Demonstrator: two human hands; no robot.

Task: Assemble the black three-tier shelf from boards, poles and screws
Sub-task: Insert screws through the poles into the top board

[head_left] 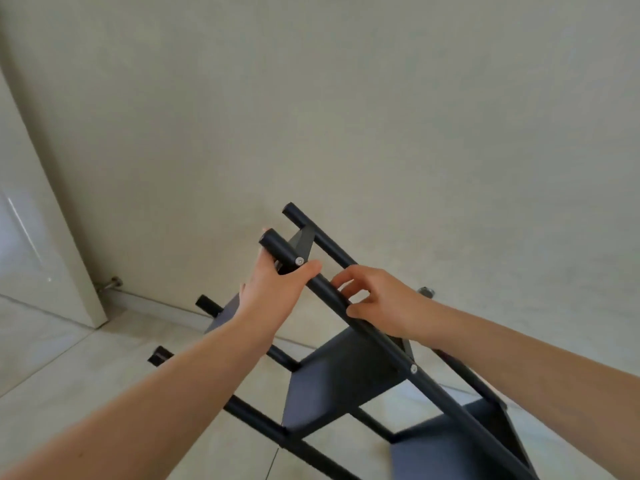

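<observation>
A black three-tier shelf (346, 372) stands tilted on the tiled floor (69, 358), near a pale wall; boards, poles and visible screws (299, 261) look joined. Left hand (277, 289) fingers grip its nearest pole (325, 289); right hand (377, 299) fingers pinch that pole lower down. Assembly seems nearly finished.

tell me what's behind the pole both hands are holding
Behind the near pole sit the shelf's top board, the middle board and a second pole. The left hand and the right hand cover part of it; the left fingers are hidden.
</observation>
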